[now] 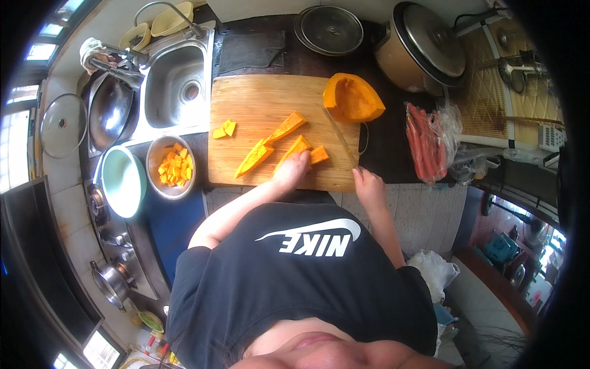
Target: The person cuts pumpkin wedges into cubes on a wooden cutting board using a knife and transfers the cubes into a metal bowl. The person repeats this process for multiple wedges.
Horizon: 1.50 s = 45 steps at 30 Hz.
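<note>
My left hand point(293, 169) rests on a pumpkin wedge point(296, 146) on the wooden cutting board point(258, 97), its fingers over the wedge. A short pumpkin piece point(319, 155) lies just right of those fingers. In my right hand point(370, 184), at the board's right edge, is the handle of a kitchen knife point(340, 135); its blade points up and left towards a large hollowed pumpkin piece point(364, 94). Two more wedges point(253, 159) point(286, 127) lie left of my left hand, end to end. Small cut pieces point(225, 129) sit near the board's left edge.
Left of the board stand a steel bowl point(151, 159) of pumpkin chunks, a pale green bowl point(123, 182) and a sink point(175, 87). Behind are a dark cloth point(251, 50) and a round lid point(332, 30). A large lidded pot point(424, 50) and bagged red sausage-like items point(425, 147) stand right.
</note>
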Motion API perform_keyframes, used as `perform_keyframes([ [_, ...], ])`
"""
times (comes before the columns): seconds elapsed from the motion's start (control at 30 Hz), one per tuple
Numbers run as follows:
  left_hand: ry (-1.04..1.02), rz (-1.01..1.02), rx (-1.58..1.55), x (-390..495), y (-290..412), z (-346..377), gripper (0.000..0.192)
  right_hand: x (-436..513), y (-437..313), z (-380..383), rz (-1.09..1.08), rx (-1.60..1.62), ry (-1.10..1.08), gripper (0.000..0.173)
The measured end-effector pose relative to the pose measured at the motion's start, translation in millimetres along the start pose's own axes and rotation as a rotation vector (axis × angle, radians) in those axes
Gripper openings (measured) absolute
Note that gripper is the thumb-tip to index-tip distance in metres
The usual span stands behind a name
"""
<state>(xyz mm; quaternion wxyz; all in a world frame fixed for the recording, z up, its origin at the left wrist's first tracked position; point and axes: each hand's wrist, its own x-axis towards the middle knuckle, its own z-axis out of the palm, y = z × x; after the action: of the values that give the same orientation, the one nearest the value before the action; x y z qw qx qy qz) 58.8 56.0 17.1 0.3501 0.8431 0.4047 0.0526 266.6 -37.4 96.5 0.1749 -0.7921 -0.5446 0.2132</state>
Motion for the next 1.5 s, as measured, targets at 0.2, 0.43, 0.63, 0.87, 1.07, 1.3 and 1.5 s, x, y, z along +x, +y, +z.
perform_keyframes([
  [0.2,0.097,-0.044,0.137,19,-10,-21,0.028,-15,6,8,0.033,-0.014,-0.038,0.025],
  [0.43,0.003,-0.055,0.310,-12,-5,6,0.034,-27,-9,10,-0.063,-0.132,-0.221,0.024],
  [0.63,0.000,-0.046,0.385,-15,-6,12,0.043,-25,-5,25,-0.125,-0.172,-0.218,0.018],
  [0.87,-0.027,-0.044,0.433,-14,-3,10,0.043,-25,-4,25,-0.176,-0.195,-0.196,0.015],
  [1.07,-0.022,-0.046,0.438,-15,-2,10,0.044,-29,-3,28,-0.182,-0.312,-0.229,0.011],
  [1.3,-0.027,-0.054,0.431,-16,-6,14,0.047,-31,0,27,-0.165,-0.230,-0.234,0.010],
  [1.5,-0.080,-0.041,0.441,-16,-9,14,0.048,-18,-8,38,-0.027,-0.138,-0.343,0.015],
])
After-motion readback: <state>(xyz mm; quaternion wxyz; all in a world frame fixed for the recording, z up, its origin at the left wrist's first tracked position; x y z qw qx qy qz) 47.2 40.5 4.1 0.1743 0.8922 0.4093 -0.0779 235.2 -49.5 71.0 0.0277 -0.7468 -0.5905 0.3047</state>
